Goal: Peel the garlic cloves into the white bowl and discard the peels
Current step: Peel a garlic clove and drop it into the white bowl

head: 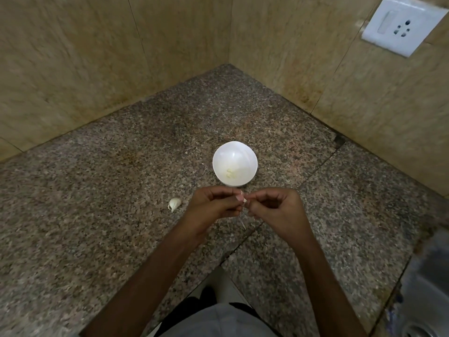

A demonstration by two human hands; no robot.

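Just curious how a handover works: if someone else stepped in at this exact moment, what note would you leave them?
Hands: left hand and right hand both pinch the held clove just in front of the white bowl; a strip of peel hangs below it.
Done: a few peeled pieces lie in the bowl.
Left: finish this clove, peel the unpeeled garlic lying on the counter left of the hands, then discard the peels.

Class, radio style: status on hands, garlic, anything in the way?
Status: left hand and right hand both pinch one garlic clove, just short of white bowl. Bowl holds peeled pieces. One unpeeled clove on counter, left of hands. Nothing blocks the bowl.
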